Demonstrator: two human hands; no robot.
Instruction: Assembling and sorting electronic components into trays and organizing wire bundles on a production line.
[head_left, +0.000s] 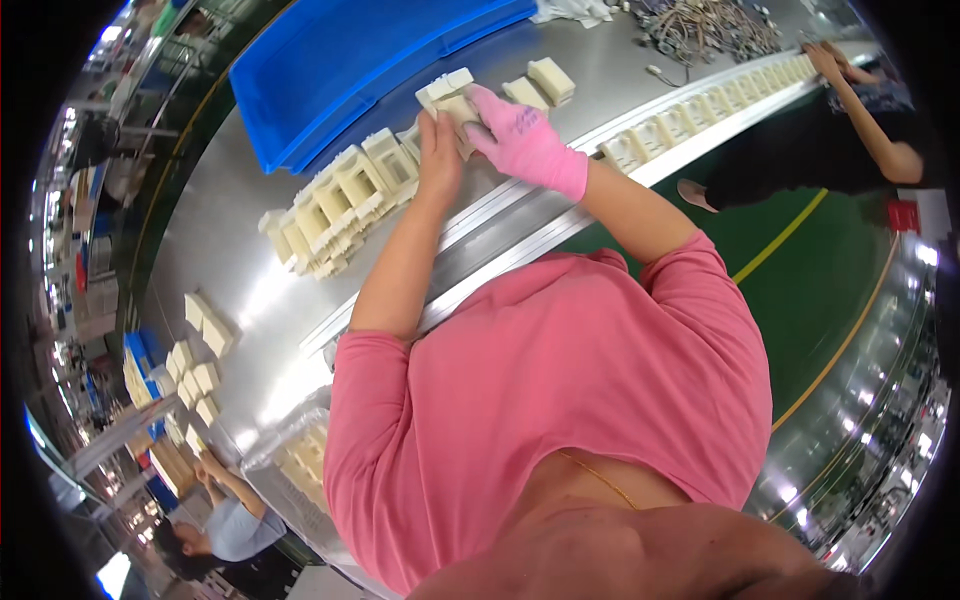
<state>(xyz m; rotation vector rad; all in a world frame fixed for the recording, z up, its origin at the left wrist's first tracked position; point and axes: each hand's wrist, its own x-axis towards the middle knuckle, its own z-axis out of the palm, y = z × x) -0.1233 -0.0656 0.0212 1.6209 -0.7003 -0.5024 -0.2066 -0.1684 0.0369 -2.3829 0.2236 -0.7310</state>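
Observation:
Between my two hands is a cream plastic housing [452,108], partly hidden by the fingers. My left hand [440,158] is bare, its fingers pressed together against the left side of the piece. On the other side my right hand [522,145], in a pink glove, grips the piece between thumb and forefinger. A white upper part [445,86] sits at the far end of this piece. Directly left of my hands stands a long row of similar hollow cream housings [345,200], set side by side. Two more cream pieces [550,80] rest on the metal table right of the glove.
A blue bin [370,65] lies behind the row. Aluminium rails [600,135] edge the table, carrying more housings [690,118] toward a co-worker [850,95]. Bundled wires [705,30] lie far right. Loose cream blocks [208,325] are at left, near another person [235,525].

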